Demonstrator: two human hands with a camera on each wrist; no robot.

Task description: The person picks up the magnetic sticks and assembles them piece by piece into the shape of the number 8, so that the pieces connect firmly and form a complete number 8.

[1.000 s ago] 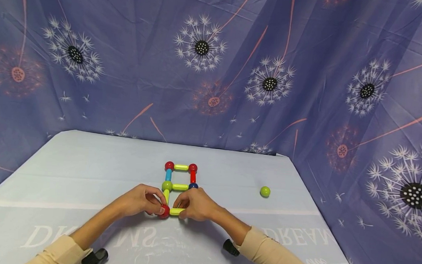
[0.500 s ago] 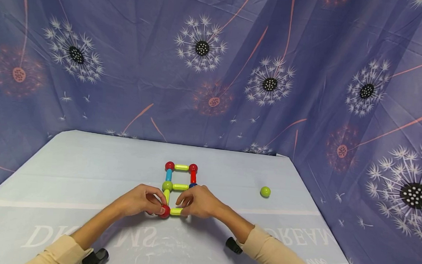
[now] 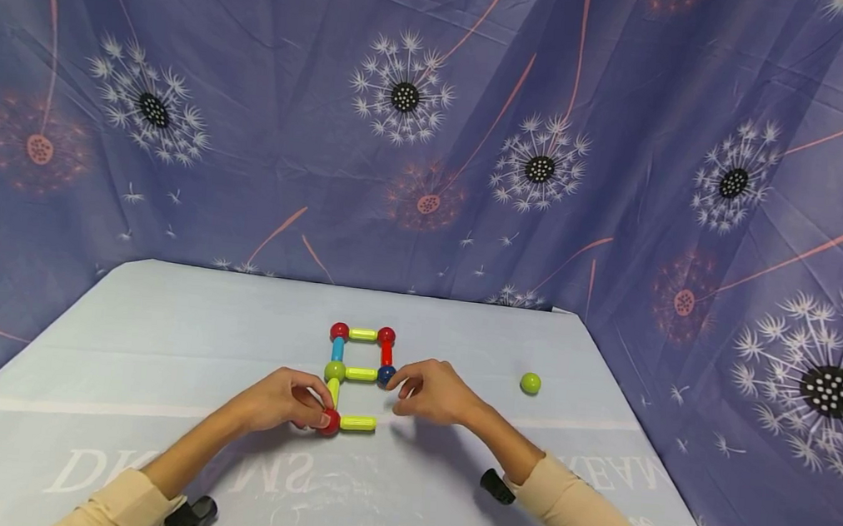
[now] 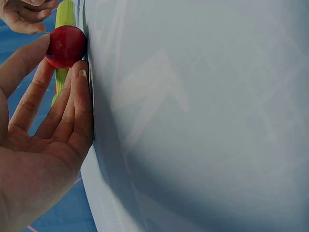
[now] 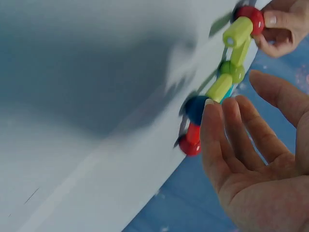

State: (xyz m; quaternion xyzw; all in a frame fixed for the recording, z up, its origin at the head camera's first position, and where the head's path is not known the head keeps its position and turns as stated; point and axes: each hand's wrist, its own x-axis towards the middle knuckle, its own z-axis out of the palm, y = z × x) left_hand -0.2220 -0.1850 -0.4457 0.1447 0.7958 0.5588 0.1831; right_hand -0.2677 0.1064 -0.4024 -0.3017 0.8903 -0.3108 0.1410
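Observation:
My left hand (image 3: 287,402) pinches the near red ball (image 4: 66,47) between thumb and fingers. From that ball a yellow-green rod (image 3: 358,424) runs right to a free end, and another rod (image 3: 333,391) runs back to the green ball (image 3: 334,371). A further yellow-green rod (image 3: 361,374) joins the green ball to the dark blue ball (image 3: 385,375). Behind them, a blue rod (image 3: 338,349), a red rod (image 3: 387,353), a yellow-green rod (image 3: 362,335) and two red balls close a square. My right hand (image 3: 434,391), fingers loosely bent and holding nothing, hovers just right of the dark blue ball.
A loose green ball (image 3: 530,383) lies on the right side of the cloth-covered table (image 3: 183,317). Purple dandelion-print fabric (image 3: 433,130) hangs behind the table and along its right side.
My right hand has let go of the near yellow-green rod and moved right and slightly back, leaving that rod's end exposed. My left hand has stayed on the red ball.

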